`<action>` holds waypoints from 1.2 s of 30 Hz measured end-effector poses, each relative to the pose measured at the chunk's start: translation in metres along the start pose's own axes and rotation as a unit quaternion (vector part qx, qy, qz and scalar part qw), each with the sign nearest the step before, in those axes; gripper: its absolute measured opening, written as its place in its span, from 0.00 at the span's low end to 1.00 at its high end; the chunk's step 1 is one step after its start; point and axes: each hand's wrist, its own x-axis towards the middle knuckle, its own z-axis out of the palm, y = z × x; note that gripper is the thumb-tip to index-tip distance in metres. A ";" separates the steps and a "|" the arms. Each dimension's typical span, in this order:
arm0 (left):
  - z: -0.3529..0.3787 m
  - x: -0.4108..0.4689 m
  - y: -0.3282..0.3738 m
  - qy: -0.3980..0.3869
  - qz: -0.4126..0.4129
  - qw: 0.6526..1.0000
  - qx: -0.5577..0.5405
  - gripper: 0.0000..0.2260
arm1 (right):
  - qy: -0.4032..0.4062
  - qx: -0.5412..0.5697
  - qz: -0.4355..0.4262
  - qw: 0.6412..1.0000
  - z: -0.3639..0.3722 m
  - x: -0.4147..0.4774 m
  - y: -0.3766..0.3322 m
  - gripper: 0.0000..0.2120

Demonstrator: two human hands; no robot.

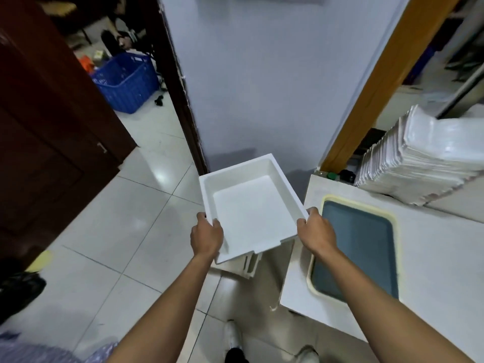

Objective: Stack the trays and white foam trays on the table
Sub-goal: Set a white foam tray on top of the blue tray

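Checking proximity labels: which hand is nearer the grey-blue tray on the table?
Right. The right hand grips the white foam tray at its right edge, just beside the grey-blue tray. The left hand holds the foam tray's opposite edge, farther off over the floor.

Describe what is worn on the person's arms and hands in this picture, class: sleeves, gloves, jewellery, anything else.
Nothing is worn on either. The left hand and right hand have no gloves, and no rings or watch can be seen. Both forearms are uncovered from the wrists to the bottom edge of the picture, with no sleeves, bands or markings visible.
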 end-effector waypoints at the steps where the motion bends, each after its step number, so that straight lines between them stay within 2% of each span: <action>1: -0.002 -0.004 0.009 0.005 0.016 1.000 0.006 0.14 | 0.001 0.002 0.003 1.000 -0.008 -0.003 0.006 0.13; 7: 0.010 -0.026 0.065 0.023 0.140 0.989 0.039 0.14 | 0.009 0.052 0.072 0.996 -0.045 -0.022 0.055 0.09; 12: 0.026 -0.058 0.109 0.001 0.198 0.980 0.031 0.13 | 0.025 0.111 0.112 0.987 -0.076 -0.042 0.096 0.13; 16: 0.042 -0.079 0.136 -0.034 0.218 0.975 0.010 0.13 | 0.057 0.105 0.117 0.986 -0.101 -0.050 0.125 0.10; 27: 0.069 -0.121 0.187 -0.138 0.266 0.954 0.006 0.12 | 0.100 0.148 0.159 0.971 -0.140 -0.064 0.173 0.16; 30: 0.073 -0.125 0.193 -0.145 0.276 0.950 0.012 0.11 | 0.116 0.169 0.170 0.964 -0.142 -0.063 0.180 0.21; 36: 0.078 -0.142 0.188 -0.132 0.324 0.937 -0.008 0.10 | 0.147 0.231 0.197 0.941 -0.145 -0.063 0.190 0.21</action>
